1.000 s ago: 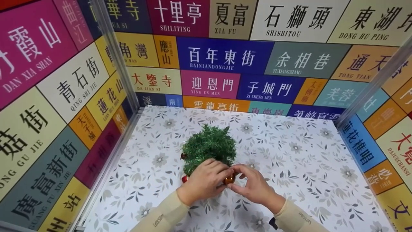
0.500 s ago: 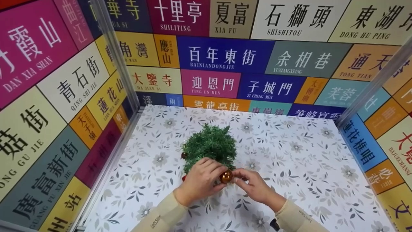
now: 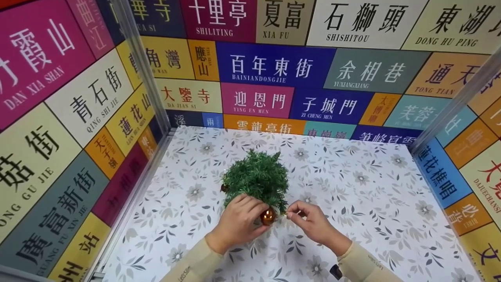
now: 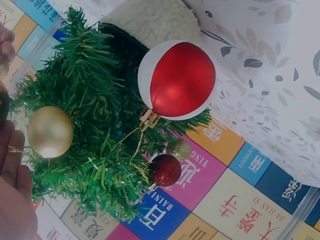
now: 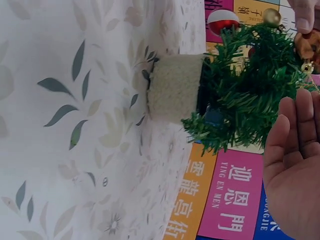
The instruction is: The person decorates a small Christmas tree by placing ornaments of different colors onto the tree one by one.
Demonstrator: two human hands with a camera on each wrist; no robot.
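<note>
A small green artificial Christmas tree (image 3: 256, 176) stands on the table in the head view. At its near right side my left hand (image 3: 239, 219) grips a shiny copper-coloured bauble (image 3: 268, 216) between thumb and fingers. Just right of the bauble, my right hand (image 3: 313, 225) pinches with thumb and forefinger at the end of its thin gold cord (image 5: 311, 80). The right wrist view shows the cord running from the bauble's gold cap toward those fingers. A red-and-white bauble (image 4: 185, 80), a matte gold bauble (image 4: 50, 131) and a dark red glitter bauble (image 4: 165, 170) hang on the tree.
A pale fuzzy pot (image 5: 175, 90) forms the tree's base. The table (image 3: 364, 203) has a white cover with grey leaves and flowers. Panels with coloured place-name signs (image 3: 274, 66) enclose it at the back and both sides, joined by metal corner posts (image 3: 146, 74).
The left hand has drawn the copper bauble slightly left, away from the right hand. A gap has opened between the bauble and the right fingers, which now pinch at its cord.
</note>
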